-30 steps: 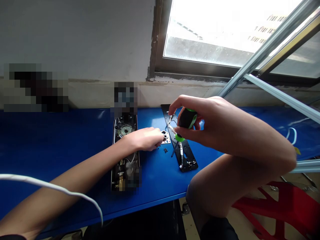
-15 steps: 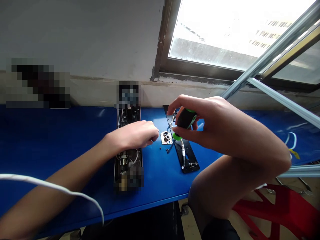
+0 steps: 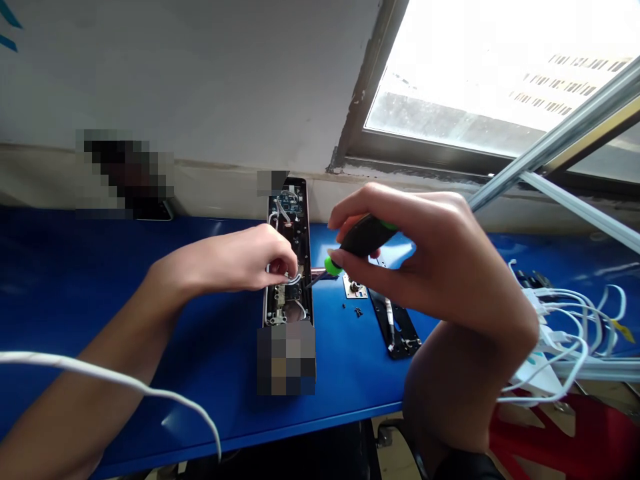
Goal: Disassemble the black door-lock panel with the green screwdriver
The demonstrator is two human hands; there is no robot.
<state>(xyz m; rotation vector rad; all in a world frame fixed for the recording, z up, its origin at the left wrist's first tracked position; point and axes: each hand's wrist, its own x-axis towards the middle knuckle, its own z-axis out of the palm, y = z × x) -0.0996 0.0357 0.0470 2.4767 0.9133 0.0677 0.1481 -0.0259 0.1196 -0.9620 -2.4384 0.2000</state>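
A long black device housing (image 3: 308, 230) lies open on the blue table, with circuit boards, wires and metal parts inside. Over its left side, my left hand (image 3: 240, 257) is closed, thumb and fingers pinching a thin whitish cable (image 3: 294, 281) inside. My right hand (image 3: 425, 240) grips a screwdriver (image 3: 367, 236) with a black and green handle. The screwdriver's shaft slants down left, and its tip is at the housing's right edge; whether it touches is unclear. A small square metal plate (image 3: 349, 289) with a round part lies right of the housing, near loose screws (image 3: 359, 312).
A long black cover plate (image 3: 400, 337) with a white cable lies under and beyond my right hand. White cables (image 3: 575, 320) bunch at the right, before a metal frame bar (image 3: 575, 133). A white cord (image 3: 125, 380) crosses the lower left. A red stool (image 3: 575, 433) stands below the table.
The view has shifted, so the housing appears further right. My right hand has brought the screwdriver from above the cover plate to the housing. My left hand now pinches the cable inside it.
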